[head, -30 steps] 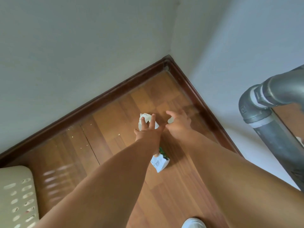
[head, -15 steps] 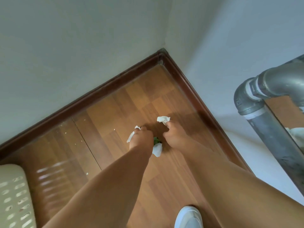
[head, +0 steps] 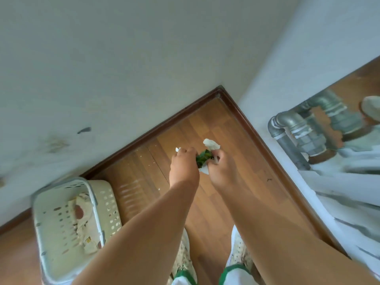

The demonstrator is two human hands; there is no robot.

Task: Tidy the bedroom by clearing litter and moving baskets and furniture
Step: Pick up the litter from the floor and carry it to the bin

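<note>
Both my hands are raised above the wooden floor (head: pixel 232 194) near the room's corner. My left hand (head: pixel 183 167) grips a small white tissue scrap (head: pixel 177 149), which peeks out past the knuckles. My right hand (head: pixel 221 168) grips a crumpled white tissue (head: pixel 210 144) that sticks up above the fingers. Between the two hands sits a green and white wrapper (head: pixel 202 159); both hands touch it. A cream plastic laundry basket (head: pixel 102 202) stands on the floor at the lower left, with crumpled paper litter (head: pixel 84 214) inside.
White walls meet at a dark wooden skirting board (head: pixel 144 132) behind the hands. A grey metal pipe frame (head: pixel 287 136) stands at the right beside a pale surface. My two shoes (head: pixel 239 256) are at the bottom. Small white crumbs (head: pixel 144 161) dot the floor.
I have stood up from the floor with the litter in both hands. The green and white wrapper has left the floor. The basket has come fully into view at the lower left.
</note>
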